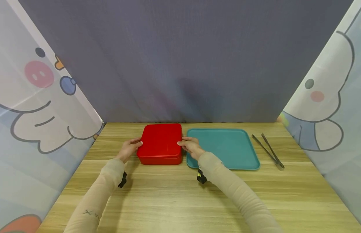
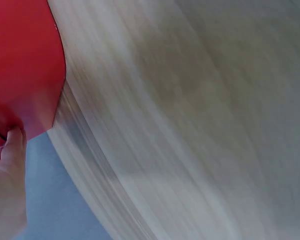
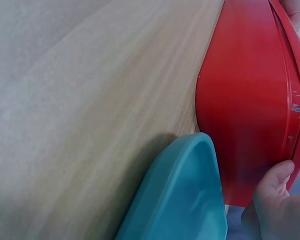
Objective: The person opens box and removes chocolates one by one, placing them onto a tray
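Observation:
A red rectangular box (image 1: 160, 160) with a red lid (image 1: 160, 139) stands on the wooden table. At its left side, my left hand (image 1: 129, 149) grips the lid's edge, thumb on top. Opposite it, my right hand (image 1: 193, 148) pinches the lid's right edge, also thumb on top. The right wrist view shows a narrow dark seam between the lid and the box wall (image 3: 245, 100), with worn paint along the rim. What is inside the box is hidden. In the left wrist view only part of the left hand (image 2: 9, 185) shows, against the box's side.
Close to the box's right side lies a teal tray (image 1: 224, 145), partly under my right hand. Metal tongs (image 1: 269, 150) lie spread on the table (image 1: 157, 200) right of the tray. A grey curtain (image 1: 180, 64) hangs behind, with patterned cloths at both sides.

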Demonstrator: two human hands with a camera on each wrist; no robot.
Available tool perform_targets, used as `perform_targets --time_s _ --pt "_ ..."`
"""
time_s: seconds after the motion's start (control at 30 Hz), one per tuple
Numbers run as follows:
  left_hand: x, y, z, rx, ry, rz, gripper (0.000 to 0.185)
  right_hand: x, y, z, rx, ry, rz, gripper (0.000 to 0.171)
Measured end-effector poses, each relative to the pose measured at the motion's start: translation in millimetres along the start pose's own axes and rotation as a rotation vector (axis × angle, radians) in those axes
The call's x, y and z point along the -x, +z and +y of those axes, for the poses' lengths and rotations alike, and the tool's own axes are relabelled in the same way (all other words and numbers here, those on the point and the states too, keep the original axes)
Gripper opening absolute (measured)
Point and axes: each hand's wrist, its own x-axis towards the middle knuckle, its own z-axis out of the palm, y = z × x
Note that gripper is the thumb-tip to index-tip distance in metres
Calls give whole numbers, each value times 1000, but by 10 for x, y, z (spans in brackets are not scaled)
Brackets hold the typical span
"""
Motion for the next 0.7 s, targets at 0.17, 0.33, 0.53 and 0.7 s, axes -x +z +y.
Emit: perform_targets --time_s 0.17,0.33,0.53,0.7 --pt "-16 28 12 -32 -25 34 55 -14 -9 3 10 4 -11 46" --pt "-5 40 68 -58 -42 63 52 -15 -13 6 5 7 -16 46" --pt "-11 45 116 -38 -38 81 52 -4 -10 -5 13 8 -11 47" --pt "-14 35 136 -10 -19 83 54 12 -4 -29 25 9 -5 48"
